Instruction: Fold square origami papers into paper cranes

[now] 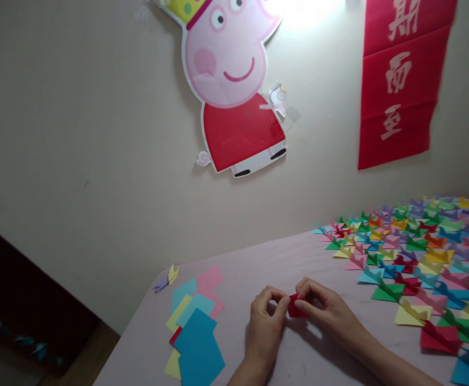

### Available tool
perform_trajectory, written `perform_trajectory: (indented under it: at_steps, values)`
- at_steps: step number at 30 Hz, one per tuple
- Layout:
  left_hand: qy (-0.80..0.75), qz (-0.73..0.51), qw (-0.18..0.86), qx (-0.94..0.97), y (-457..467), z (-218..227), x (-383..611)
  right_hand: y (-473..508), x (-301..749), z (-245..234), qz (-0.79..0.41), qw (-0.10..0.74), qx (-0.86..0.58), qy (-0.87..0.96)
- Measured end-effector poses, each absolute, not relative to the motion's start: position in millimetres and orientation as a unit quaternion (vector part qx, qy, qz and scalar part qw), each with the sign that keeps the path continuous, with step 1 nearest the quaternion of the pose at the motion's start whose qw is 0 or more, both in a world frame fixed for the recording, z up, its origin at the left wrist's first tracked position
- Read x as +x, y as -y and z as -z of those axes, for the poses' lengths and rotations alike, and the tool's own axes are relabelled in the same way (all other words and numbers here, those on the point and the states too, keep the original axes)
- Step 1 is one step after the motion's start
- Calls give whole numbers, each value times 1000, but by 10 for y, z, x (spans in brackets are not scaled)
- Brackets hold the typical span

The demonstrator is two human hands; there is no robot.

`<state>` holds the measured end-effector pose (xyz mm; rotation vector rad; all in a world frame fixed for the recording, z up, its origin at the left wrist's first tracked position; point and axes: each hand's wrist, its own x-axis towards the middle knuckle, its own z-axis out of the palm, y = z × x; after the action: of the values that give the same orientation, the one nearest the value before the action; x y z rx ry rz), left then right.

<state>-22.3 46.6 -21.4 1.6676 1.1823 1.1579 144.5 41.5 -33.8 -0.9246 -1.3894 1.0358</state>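
A small folded piece of red paper is held just above the pale pink tabletop, between both hands. My left hand pinches its left edge between thumb and fingers. On its upper right side, the thumb and bent fingers of my right hand grip it. Part of the paper is hidden behind the fingertips. Left of my hands lies a loose pile of coloured paper sheets, with blue on top and pink, yellow, light blue and a bit of red beneath.
Rows of folded paper cranes in many colours cover the right side of the table. A yellow and a purple folded piece lie at the far left corner. Behind stands a wall with a cartoon pig cutout and a red banner.
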Motion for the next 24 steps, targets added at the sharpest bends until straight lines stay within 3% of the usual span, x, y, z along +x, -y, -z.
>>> perform_trajectory:
  at_steps: [12, 20, 24]
  values:
    - [-484, -428, 277, 711, -439, 218, -242, -370, 1411, 278, -397, 486, -454, 633]
    - [-479, -406, 401, 668, -429, 232, -163, -385, 1447, 246, -477, 503, -423, 584]
    - [-471, -419, 430, 646, -431, 210, -172, -382, 1438, 216, -440, 484, -460, 600]
